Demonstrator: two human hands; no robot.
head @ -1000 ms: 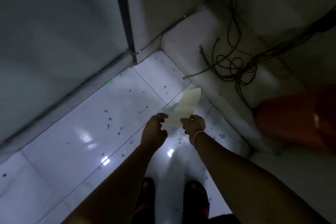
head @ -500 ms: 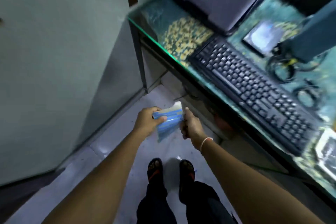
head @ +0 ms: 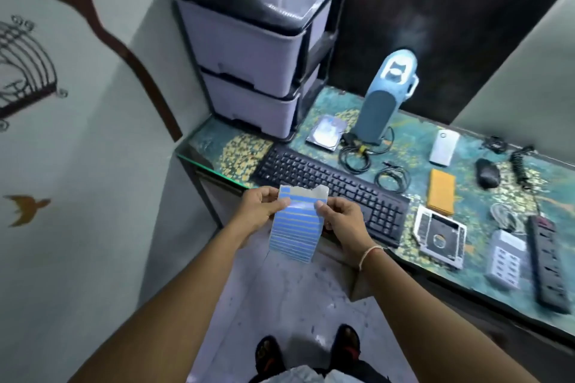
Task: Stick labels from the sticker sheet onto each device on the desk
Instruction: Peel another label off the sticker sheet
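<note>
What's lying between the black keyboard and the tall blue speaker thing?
In the head view, a coiled black cable lies on the patterned desk between the black keyboard and the tall blue-grey speaker. A second, thinner coil lies further right.

Drawer unit point(head: 249, 50) at desk's point(head: 413, 137) left end
</note>
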